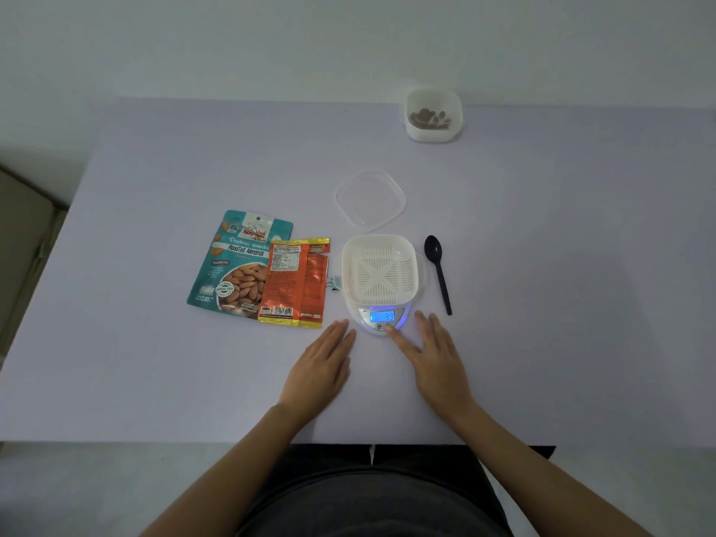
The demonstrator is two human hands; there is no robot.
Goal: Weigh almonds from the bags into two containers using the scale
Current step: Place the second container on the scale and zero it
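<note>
A small scale [381, 317] with a lit blue display sits at the table's middle. On it stands an empty white container [380, 271] with a slotted insert. A teal almond bag [236, 261] lies to the left, with an orange almond bag [296, 282] overlapping it. A second white container [433, 115] holding some almonds stands at the far right. My left hand [323, 364] lies flat on the table, left of the scale. My right hand [434, 352] rests flat on the right, its thumb touching the scale's front below the display.
A clear square lid [370, 199] lies just behind the scale. A black plastic spoon [439, 271] lies right of the scale. The lilac table [561, 265] ends at a white wall behind; its near edge is by my body.
</note>
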